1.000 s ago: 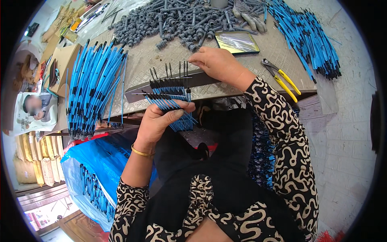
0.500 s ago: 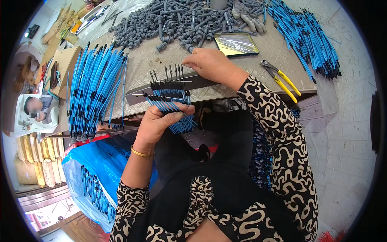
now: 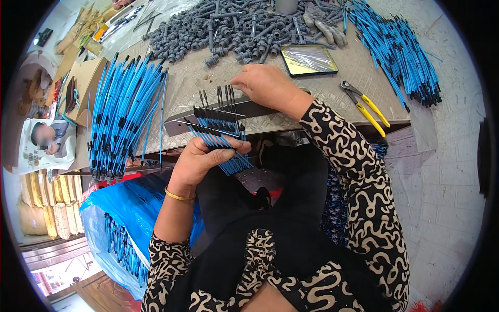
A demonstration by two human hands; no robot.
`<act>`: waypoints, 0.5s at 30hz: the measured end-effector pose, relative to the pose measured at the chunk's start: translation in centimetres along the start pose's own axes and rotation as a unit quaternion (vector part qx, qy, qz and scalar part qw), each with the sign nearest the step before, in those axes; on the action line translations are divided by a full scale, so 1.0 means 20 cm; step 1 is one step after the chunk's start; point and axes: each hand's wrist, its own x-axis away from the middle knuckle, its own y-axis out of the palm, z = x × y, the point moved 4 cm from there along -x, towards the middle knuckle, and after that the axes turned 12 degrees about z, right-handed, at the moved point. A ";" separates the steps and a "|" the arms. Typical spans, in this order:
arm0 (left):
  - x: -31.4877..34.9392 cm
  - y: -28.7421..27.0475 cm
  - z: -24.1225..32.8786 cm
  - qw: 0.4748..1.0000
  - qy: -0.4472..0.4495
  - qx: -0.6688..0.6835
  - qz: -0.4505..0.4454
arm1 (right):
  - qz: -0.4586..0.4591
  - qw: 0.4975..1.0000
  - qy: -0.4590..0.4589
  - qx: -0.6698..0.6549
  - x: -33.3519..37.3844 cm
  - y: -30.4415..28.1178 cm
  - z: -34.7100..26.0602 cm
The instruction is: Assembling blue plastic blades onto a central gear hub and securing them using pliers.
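Note:
My left hand [image 3: 200, 165] is closed round a row of thin blue rods [image 3: 208, 139] with black ends, fanned side by side over the table's front edge. Thin metal needles [image 3: 228, 113] run crosswise through the black parts of the row. Several black tips [image 3: 219, 93] stick up beyond it. My right hand [image 3: 265, 86] reaches over from the right, thumb and forefinger pinched together at the rightmost tips. Whatever lies between those fingertips is too small to make out. Under the row, a grey metal bar [image 3: 265, 109] lies along the table edge.
A heap of grey plastic fittings [image 3: 223, 31] covers the back. Bundles of blue rods lie left [image 3: 122, 109] and right [image 3: 400, 57]. A yellow tin of needles [image 3: 309, 60], a grey glove [image 3: 325, 23] and yellow-handled pliers [image 3: 366, 108] lie rightward. A blue bag [image 3: 138, 208] sits below left.
My right hand has shifted slightly left, still pinched by the black tips. Several upright tips stand closer together now. My left hand keeps its grip on the row.

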 end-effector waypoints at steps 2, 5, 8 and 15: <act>0.00 -0.01 0.00 1.000 -0.002 0.001 -0.004 | -0.005 1.000 0.007 -0.006 -0.01 0.01 0.00; 0.00 -0.03 0.00 1.000 -0.010 0.007 -0.013 | -0.013 1.000 0.014 -0.017 -0.01 0.01 -0.01; 0.01 -0.05 0.00 1.000 -0.024 0.010 -0.018 | -0.025 0.999 0.017 -0.032 -0.02 0.02 -0.02; 0.01 -0.07 0.01 0.999 -0.039 0.019 -0.027 | -0.041 0.992 0.045 -0.111 -0.04 0.09 -0.01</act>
